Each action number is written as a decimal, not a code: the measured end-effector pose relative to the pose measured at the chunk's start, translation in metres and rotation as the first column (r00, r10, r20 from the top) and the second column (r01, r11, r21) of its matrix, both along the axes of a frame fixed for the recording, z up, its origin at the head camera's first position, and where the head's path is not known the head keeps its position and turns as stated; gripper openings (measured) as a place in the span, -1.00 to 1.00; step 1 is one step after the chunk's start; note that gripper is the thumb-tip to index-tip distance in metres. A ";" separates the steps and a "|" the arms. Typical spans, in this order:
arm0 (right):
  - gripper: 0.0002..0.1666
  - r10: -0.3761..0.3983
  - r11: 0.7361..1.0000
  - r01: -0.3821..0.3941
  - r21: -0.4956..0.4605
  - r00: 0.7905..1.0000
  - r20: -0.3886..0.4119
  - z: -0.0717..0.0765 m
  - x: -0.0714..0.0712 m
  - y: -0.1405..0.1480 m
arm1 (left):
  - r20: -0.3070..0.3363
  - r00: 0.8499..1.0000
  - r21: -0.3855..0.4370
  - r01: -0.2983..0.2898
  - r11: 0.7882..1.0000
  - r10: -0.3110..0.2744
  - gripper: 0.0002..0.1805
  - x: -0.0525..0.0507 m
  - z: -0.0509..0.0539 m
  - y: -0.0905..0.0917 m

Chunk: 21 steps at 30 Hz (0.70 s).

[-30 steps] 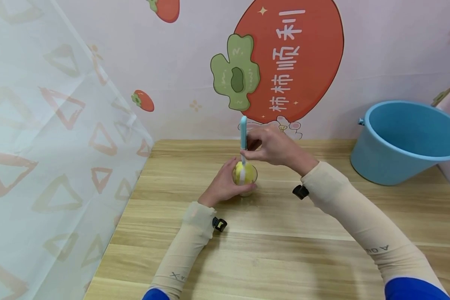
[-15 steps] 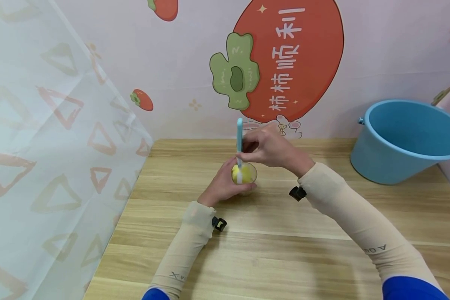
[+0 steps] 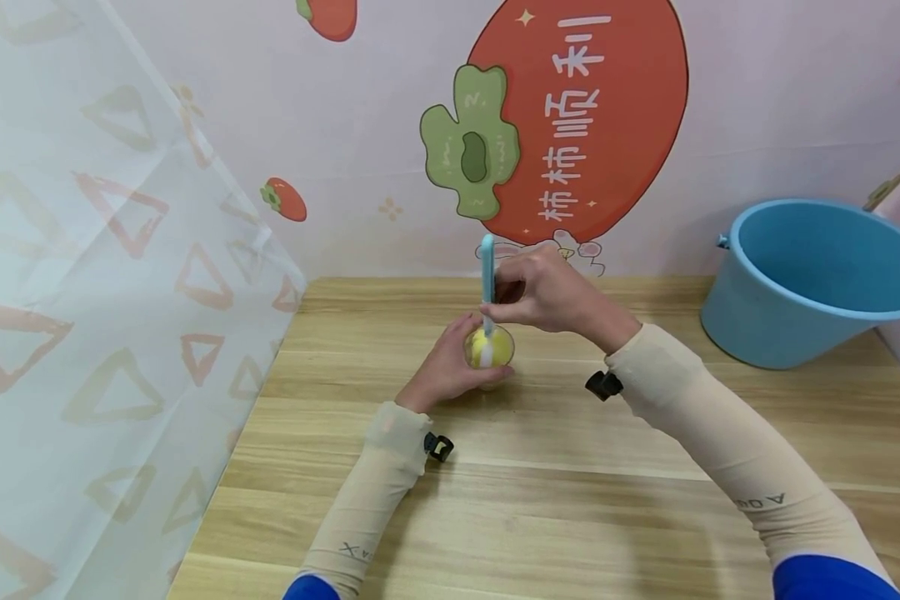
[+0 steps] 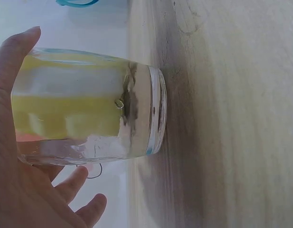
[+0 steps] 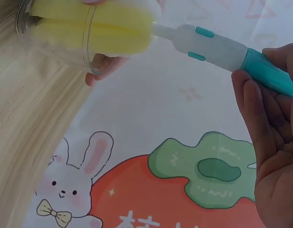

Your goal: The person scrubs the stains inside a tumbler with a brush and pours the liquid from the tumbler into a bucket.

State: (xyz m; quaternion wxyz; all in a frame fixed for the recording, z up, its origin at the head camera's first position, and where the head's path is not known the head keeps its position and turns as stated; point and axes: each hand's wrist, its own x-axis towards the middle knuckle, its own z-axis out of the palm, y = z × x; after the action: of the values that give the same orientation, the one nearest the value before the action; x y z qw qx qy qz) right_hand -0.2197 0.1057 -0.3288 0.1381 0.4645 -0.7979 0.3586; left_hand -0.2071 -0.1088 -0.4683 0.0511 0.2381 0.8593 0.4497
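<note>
A clear glass [image 4: 137, 109] stands upright on the wooden table, and the left hand [image 3: 450, 367] grips it around its side. Inside the glass is the yellow and white sponge head [image 5: 122, 28] of a brush, filling much of the glass. The brush's white and teal handle [image 3: 488, 271] rises from the glass mouth. Thumb and fingers of the right hand [image 3: 547, 296] pinch this handle above the glass. In the right wrist view, the right hand [image 5: 269, 109] has its fingertips on the teal part.
A blue bucket [image 3: 780, 325] stands at the table's right rear. Behind the table [image 3: 525, 525] hangs a pale backdrop [image 3: 375, 108] with persimmon and rabbit prints. A sheet with triangle prints [image 3: 105, 275] covers the left side.
The right hand and brush handle shifted slightly left, then back to the right, and sit a little lower than a second ago. The left hand and glass stay in nearly the same place.
</note>
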 end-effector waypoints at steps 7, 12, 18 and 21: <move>-0.89 0.012 0.999 -0.010 -0.030 0.999 0.049 -0.004 0.003 -0.007 | 0.001 0.999 0.085 0.053 0.995 -0.053 -0.13 -0.002 -0.001 0.000; -0.86 -0.018 1.000 0.018 0.011 0.999 -0.031 -0.005 0.003 -0.008 | -0.009 0.999 0.038 0.042 0.998 -0.042 -0.07 0.000 0.001 0.000; -0.85 -0.031 0.999 0.033 0.032 0.998 -0.052 -0.001 0.002 -0.001 | 0.027 1.000 -0.033 -0.011 0.999 0.012 -0.02 0.003 0.002 -0.001; -0.86 -0.027 0.999 0.028 0.031 0.999 -0.028 0.002 0.002 0.002 | 0.032 0.999 -0.037 -0.016 0.999 0.017 -0.05 0.002 0.002 -0.001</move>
State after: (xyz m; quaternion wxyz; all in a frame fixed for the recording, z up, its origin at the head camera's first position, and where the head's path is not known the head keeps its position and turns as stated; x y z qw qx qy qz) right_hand -0.2173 0.1077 -0.3268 0.1466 0.4603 -0.8079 0.3376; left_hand -0.2047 -0.1100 -0.4663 0.0657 0.2226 0.8684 0.4383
